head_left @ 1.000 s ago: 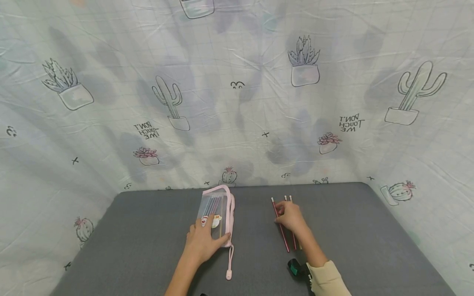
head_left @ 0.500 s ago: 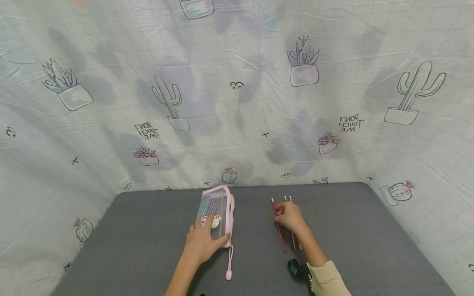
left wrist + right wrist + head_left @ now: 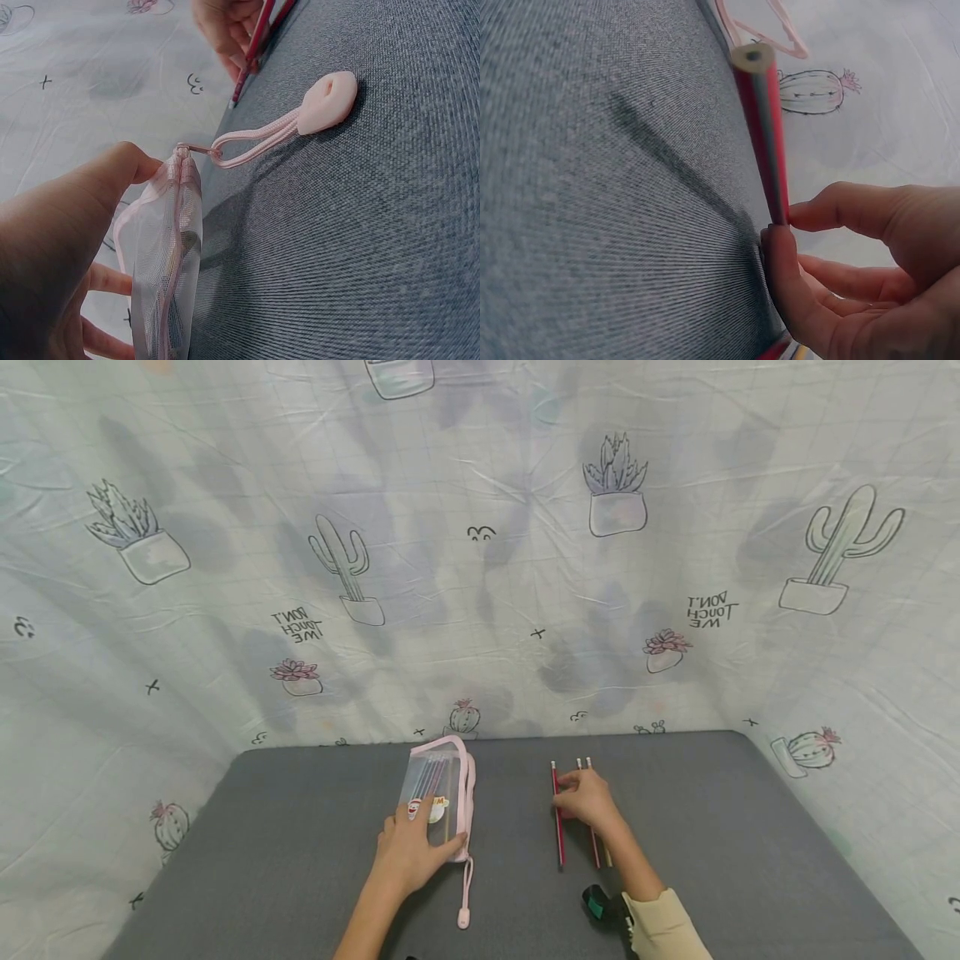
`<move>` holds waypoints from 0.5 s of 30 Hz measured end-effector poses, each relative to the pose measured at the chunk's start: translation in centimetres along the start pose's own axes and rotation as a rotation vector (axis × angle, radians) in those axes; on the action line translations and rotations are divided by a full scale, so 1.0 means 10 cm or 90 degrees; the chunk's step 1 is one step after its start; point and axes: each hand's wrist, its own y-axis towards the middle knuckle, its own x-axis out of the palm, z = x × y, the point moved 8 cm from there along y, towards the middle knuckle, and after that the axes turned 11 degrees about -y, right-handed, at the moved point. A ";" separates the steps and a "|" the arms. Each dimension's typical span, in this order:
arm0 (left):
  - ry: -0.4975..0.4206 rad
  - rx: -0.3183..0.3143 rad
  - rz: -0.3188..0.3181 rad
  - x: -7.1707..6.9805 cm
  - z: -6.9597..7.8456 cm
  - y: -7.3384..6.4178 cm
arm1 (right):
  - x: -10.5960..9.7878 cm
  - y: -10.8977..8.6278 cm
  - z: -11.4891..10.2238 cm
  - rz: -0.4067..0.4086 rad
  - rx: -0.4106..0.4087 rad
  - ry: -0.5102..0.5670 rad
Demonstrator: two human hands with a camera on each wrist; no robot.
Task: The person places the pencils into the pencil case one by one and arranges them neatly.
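Note:
A clear mesh pencil case (image 3: 470, 793) with pink trim and several pencils inside lies on the grey table. My left hand (image 3: 408, 852) rests on it, fingers spread across the top and thumb at the right edge. The case's pink zip pull (image 3: 328, 103) lies on the cloth. Between thumb and fingertips my right hand (image 3: 588, 802) pinches a red pencil (image 3: 769, 142), its flat unsharpened end raised over the cloth in the right wrist view. Under that hand lie a second red pencil (image 3: 595, 850) and a yellowish pencil (image 3: 608, 861), partly hidden.
The grey cloth-covered table (image 3: 300, 827) ends at the back against a pale curtain (image 3: 480, 610) printed with cacti. A black device (image 3: 597, 902) with a green patch sits at my right wrist, beside the cream sleeve (image 3: 663, 922).
The near end of the pinched red pencil has swung left, so it now stands almost straight front to back. Its eraser end and my left hand have hardly moved.

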 end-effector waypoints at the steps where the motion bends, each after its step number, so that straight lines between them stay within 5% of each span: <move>1: 0.001 0.001 0.001 0.00 0.00 0.00 | 0.00 0.00 0.00 0.000 0.002 0.006; 15: 0.005 0.005 0.004 -0.01 0.01 0.00 | 0.04 -0.02 -0.05 -0.010 -0.018 0.126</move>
